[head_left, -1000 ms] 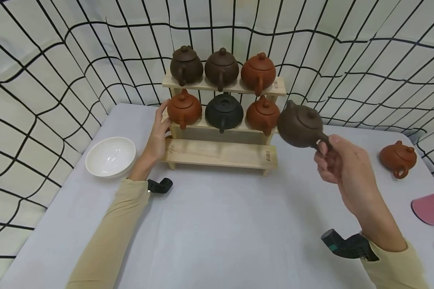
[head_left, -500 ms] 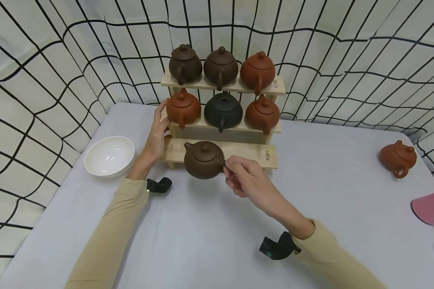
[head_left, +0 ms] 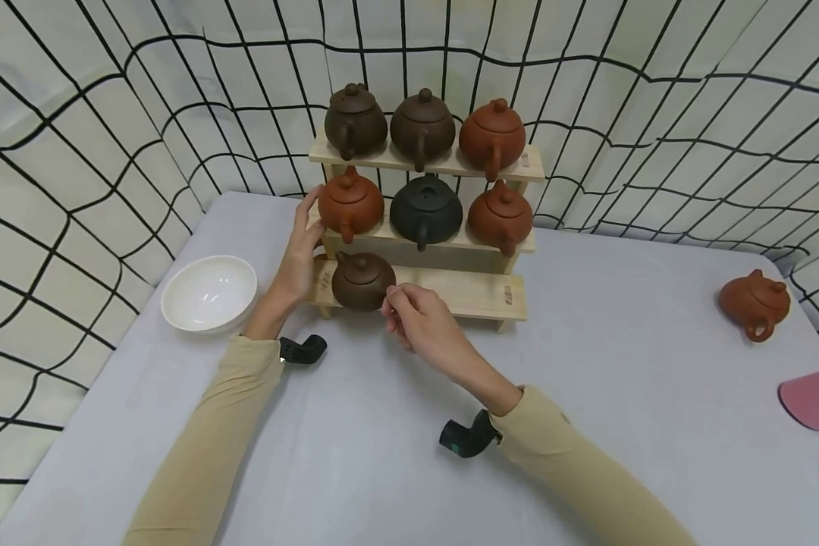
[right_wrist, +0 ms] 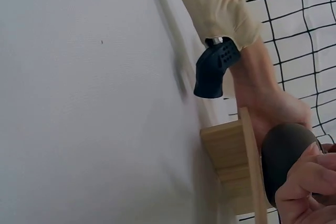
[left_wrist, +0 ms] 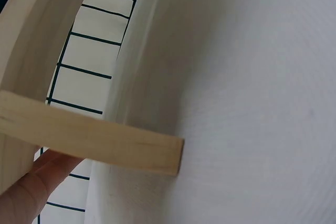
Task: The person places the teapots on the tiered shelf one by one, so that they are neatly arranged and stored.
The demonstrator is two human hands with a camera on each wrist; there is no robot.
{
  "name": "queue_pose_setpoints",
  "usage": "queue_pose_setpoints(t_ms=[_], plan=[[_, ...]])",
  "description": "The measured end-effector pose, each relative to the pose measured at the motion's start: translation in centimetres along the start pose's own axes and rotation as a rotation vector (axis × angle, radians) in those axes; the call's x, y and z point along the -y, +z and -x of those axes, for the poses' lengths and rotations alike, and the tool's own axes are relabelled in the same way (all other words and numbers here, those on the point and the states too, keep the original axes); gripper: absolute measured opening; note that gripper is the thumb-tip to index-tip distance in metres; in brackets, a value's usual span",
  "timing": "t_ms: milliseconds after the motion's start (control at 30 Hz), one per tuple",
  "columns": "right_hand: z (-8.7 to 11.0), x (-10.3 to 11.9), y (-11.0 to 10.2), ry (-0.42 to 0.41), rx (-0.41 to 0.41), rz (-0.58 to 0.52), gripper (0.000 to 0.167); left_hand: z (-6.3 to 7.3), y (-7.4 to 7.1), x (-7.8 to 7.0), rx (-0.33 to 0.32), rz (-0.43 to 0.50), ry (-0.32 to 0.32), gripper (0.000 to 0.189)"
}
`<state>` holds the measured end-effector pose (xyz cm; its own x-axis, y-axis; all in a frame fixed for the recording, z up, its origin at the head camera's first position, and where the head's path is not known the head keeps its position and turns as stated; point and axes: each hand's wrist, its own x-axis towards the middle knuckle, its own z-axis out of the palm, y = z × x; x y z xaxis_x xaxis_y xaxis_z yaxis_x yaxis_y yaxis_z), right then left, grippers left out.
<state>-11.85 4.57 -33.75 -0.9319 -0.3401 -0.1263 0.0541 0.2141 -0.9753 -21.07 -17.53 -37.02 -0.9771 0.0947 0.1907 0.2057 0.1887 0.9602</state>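
Observation:
My right hand (head_left: 426, 326) pinches the handle of a dark brown teapot (head_left: 363, 282), whose spout points to the upper left. This teapot is at the left end of the bottom tier; in the right wrist view its base (right_wrist: 281, 153) lies against the board, and the fingers (right_wrist: 310, 182) hide its handle. With my left hand (head_left: 295, 265) I hold the left end of the wooden tiered rack (head_left: 457, 288). Part of that hand (left_wrist: 31, 192) shows behind a wooden piece in the left wrist view; its fingertips are mostly hidden.
Brown and reddish teapots (head_left: 493, 140) fill the top tier; two reddish ones flank a black teapot (head_left: 426, 211) on the middle tier. A white bowl (head_left: 209, 294) stands left. Far right are a reddish teapot (head_left: 754, 303) and a pink object (head_left: 815, 398). Black netting (head_left: 587, 136) stands behind.
My right hand has carried the brown teapot from the right of the rack leftward, then up to the left end of the bottom tier. The left hand stays at the rack.

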Motion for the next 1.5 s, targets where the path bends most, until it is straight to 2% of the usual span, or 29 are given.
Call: queue_pose_setpoints(t_ms=[167, 333, 467, 733, 1133, 1333, 1500], plan=[[-0.3, -0.5, 0.7, 0.01, -0.018, 0.034, 0.036, 0.0, 0.1, -0.1, -0.002, 0.007, 0.01, 0.062], [-0.1, -0.2, 1.5, 0.009, 0.026, 0.057, 0.035, 0.0, 0.1, 0.0, -0.01, -0.025, 0.04, 0.062], [-0.2, -0.1, 2.0, 0.011, 0.069, 0.03, 0.037, -0.1, 0.1, 0.1, -0.008, -0.039, 0.051, 0.062], [-0.5, 0.2, 3.3, 0.034, 0.161, -0.158, 0.038, 0.0, -0.1, 0.4, -0.01, -0.037, 0.043, 0.061], [-0.7, -0.1, 4.4, 0.019, 0.167, -0.306, 0.037, -0.1, 0.2, 0.2, -0.004, -0.039, 0.04, 0.062], [0.0, 0.1, 3.9, 0.06, 0.222, -0.268, 0.037, -0.1, 0.4, 0.1, 0.002, -0.045, 0.037, 0.063], [1.3, 0.1, 2.8, 0.085, 0.327, -0.155, 0.058, -0.1, 0.2, 0.1, -0.011, -0.041, 0.023, 0.063]])
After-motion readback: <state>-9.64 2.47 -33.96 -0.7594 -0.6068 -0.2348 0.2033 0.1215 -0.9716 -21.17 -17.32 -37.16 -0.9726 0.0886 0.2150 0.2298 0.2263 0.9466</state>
